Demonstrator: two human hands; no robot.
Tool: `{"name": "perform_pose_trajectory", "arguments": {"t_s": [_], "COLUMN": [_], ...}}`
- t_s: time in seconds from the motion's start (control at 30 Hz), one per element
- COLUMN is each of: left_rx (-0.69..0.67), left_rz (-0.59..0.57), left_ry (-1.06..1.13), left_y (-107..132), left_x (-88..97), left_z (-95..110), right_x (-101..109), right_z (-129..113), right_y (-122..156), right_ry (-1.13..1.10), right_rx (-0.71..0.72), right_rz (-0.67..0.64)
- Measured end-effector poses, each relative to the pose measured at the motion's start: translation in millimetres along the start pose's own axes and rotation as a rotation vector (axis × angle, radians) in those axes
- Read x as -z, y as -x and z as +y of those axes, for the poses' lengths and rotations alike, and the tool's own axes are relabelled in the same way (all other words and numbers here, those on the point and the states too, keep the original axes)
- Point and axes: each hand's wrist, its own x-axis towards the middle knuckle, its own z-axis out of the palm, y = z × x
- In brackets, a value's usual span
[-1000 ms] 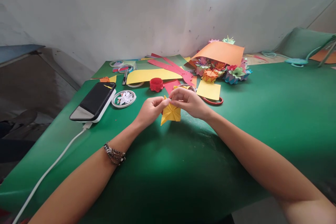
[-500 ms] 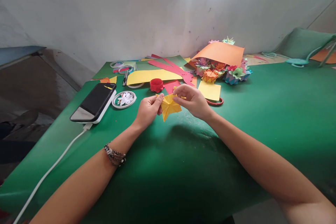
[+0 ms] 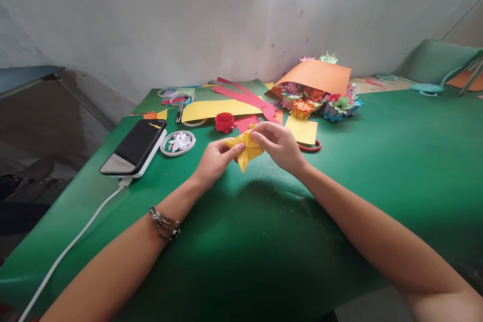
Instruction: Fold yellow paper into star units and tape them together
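Observation:
Between my hands, above the green table (image 3: 324, 241), is a yellow folded paper flower (image 3: 246, 152) with pointed petals. My left hand (image 3: 216, 161) pinches its left side, thumb lying across the front near the centre. At its upper right, my right hand (image 3: 278, 144) grips a petal between thumb and fingers. The fingertips behind the paper are hidden. Just beyond the hands stand a small red paper cup (image 3: 225, 122) and a red paper piece (image 3: 246, 123). A yellow paper square (image 3: 301, 130) lies past my right hand, partly over a red-handled tool (image 3: 310, 147).
At left are a phone on a white block (image 3: 134, 147), its white cable (image 3: 71, 246), and a tape roll holding paper scraps (image 3: 178, 143). Behind lie a cutter (image 3: 180, 111), yellow strip (image 3: 222, 108) and red strips (image 3: 241, 94). Paper flowers (image 3: 341, 106) sit under orange paper (image 3: 317, 76).
My left thumb has slid inward over the front of the yellow flower, toward its centre. The flower has turned and shifted slightly right; my right hand still grips its upper right.

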Motion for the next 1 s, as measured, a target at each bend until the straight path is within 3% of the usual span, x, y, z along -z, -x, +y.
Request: {"name": "perform_pose_trajectory", "arguments": {"t_s": [0.3,0.47,0.67,1.0], "left_rx": [0.021,-0.057,-0.190,-0.481], "left_rz": [0.052,0.039,0.028,0.081], "left_ry": [0.057,0.002,-0.207,-0.728], "left_y": [1,-1,-2,1], "left_x": [-1.9,0.2,3.3,4.8], "left_z": [1,-4,-9,-6], "right_x": [1,2,2,1], "right_z": [-1,-1,-1,3], "right_y": [1,2,2,1], "right_ry": [0.161,0.349,0.417,0.378], "right_rx": [0.124,0.185,0.209,0.114], "right_rz": [-0.030,-0.049,-0.089,-0.092]}}
